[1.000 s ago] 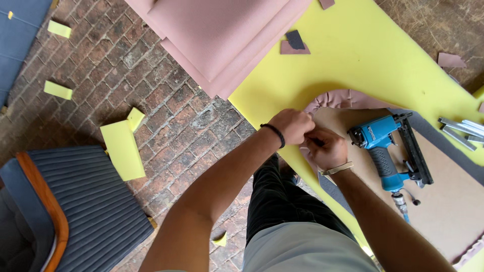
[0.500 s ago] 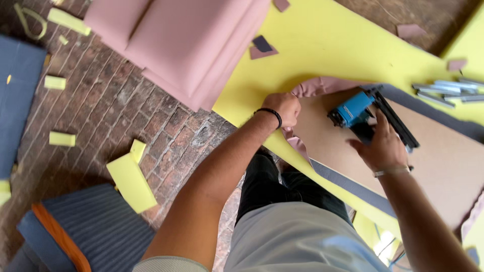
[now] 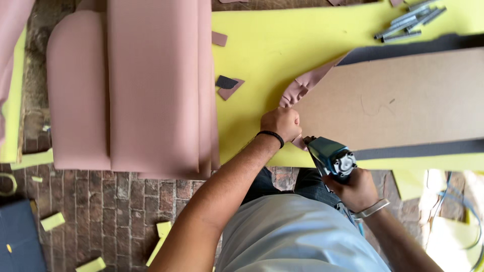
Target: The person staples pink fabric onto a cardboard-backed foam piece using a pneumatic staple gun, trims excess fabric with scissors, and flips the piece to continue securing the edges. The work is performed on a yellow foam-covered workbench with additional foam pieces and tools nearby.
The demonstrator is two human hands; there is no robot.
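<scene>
My left hand (image 3: pixel 280 122) is closed on the edge of pink fabric (image 3: pixel 302 86), pulling it over the corner of a brown board (image 3: pixel 403 98). A black band is on that wrist. My right hand (image 3: pixel 357 190) grips a blue staple gun (image 3: pixel 330 156), whose nose rests at the board's near corner right beside my left hand. The board lies on a yellow foam sheet (image 3: pixel 267 48), with a dark strip along its near and far edges.
Pink upholstered cushions (image 3: pixel 131 85) lie to the left on the brick floor (image 3: pixel 116 206). Staple strips (image 3: pixel 406 22) lie at the top right. Small fabric scraps (image 3: pixel 228 85) sit on the foam. Yellow foam offcuts (image 3: pixel 53 220) are scattered lower left. A blue hose (image 3: pixel 461 206) trails at right.
My right hand has taken up the staple gun off the board and brought its nose to the corner next to my left hand. The view has shifted, and the left hand keeps holding the fabric.
</scene>
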